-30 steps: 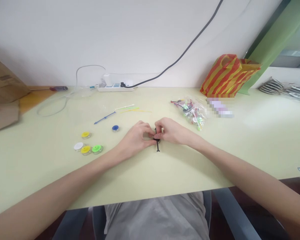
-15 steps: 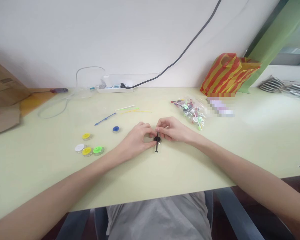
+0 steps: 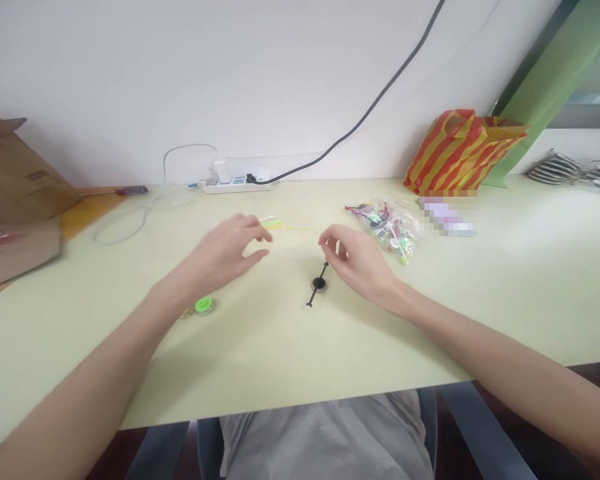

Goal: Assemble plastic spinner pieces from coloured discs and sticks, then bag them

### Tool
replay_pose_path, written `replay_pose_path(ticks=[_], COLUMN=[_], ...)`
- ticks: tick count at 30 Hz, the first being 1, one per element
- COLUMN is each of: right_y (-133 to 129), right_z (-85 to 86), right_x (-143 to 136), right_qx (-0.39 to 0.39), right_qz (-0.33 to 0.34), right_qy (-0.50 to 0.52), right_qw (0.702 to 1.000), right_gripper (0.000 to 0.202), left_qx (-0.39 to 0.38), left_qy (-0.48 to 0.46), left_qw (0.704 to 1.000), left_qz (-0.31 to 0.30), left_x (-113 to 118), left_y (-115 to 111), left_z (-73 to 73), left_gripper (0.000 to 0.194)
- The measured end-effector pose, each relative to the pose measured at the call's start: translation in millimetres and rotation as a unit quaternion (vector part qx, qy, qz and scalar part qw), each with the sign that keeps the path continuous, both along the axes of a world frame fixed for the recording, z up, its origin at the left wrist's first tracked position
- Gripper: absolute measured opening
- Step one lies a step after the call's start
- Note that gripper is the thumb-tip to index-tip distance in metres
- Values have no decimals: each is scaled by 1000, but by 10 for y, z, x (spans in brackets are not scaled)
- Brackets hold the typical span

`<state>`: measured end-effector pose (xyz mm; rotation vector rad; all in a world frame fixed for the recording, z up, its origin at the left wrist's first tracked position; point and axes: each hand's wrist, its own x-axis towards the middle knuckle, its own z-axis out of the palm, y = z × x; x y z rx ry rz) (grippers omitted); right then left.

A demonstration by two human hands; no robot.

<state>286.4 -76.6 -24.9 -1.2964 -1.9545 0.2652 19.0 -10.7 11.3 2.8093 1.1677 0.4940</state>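
A black disc [image 3: 319,284] with a black arrow-shaped stick across it lies on the pale table [image 3: 260,347], slanting from lower left to upper right. My right hand [image 3: 357,260] hovers just right of the stick's upper end, fingers curled with thumb and fingertips apart, nothing between them. To the left, my left hand [image 3: 230,253] is raised over the table, thumb and fingers apart and holding nothing. Below its wrist sits a green-topped disc [image 3: 205,305], with a yellow one partly hidden beside it. Thin yellow and green sticks [image 3: 283,227] lie beyond my left fingertips.
A clear bag of coloured parts [image 3: 387,227] lies right of my right hand. Behind it stands a red-yellow striped bag [image 3: 463,153]. A power strip [image 3: 237,185] with a black cable is by the wall; a cardboard box [image 3: 25,173] stands at left.
Both hands have let go of the black piece. My left hand has moved left and away, covering several discs; my right hand has shifted slightly right. The black stick now slants more.
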Motion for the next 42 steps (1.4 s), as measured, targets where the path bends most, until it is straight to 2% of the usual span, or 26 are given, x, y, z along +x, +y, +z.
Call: replay_pose_path(ticks=[2, 4, 6, 9, 13, 17, 21, 27, 31, 34, 37, 39, 42], right_y=[-6, -7, -5, -2, -1, -4, -6, 37, 96, 244, 562, 839, 1223], right_z=[-6, -12, -16, -21, -29, -39, -46, -35, -10, 27, 104, 173, 245], right_x=[-9, -13, -14, -13, -19, -33, -46, 3, -12, -169, -460, -712, -1131], right_qx=[-4, -9, -10, -9, -12, -10, -15, -5, 9, 16, 18, 4, -11], right_qz=[-1, -4, -7, -6, -5, -2, 4, -1, 17, 58, 98, 130, 192], right_qy=[-13, -19, -20, -23, -26, -26, -25, -25, 4, -51, -160, -201, -237], right_qw=[1000, 1000, 1000, 1000, 1000, 1000, 1000, 1000, 1000, 997, 982, 971, 952], right_gripper=[16, 16, 16, 16, 17, 16, 16, 14, 13, 21, 33, 32, 26], left_qx=[20, -33, -82, -108, -112, -110, -126, -144, -154, -152, -164, -179, -180], left_qy=[69, 113, 136, 133, 86, 46, -10, -41, -63, -80, -85, -85, -79], left_qw=[996, 989, 983, 983, 990, 991, 988, 981, 980, 980, 981, 979, 980], left_qz=[53, 85, 88, 67, 16, -59, -89, -123, -112, -101, -63, -39, -38], left_x=[-185, -306, -341, -253, -26, 204, 381, 393, 393, 443, 474, 470, 449], left_y=[103, 157, 158, 96, -6, -129, -243, -247, -233, -245, -255, -256, -261], left_z=[29, 6, -30, -49, -66, -203, -335, -381, -424, -451, -452, -447, -445], left_gripper=[26, 33, 32, 22, 18, 18, 19, 20, 19, 13, 8, 11, 12])
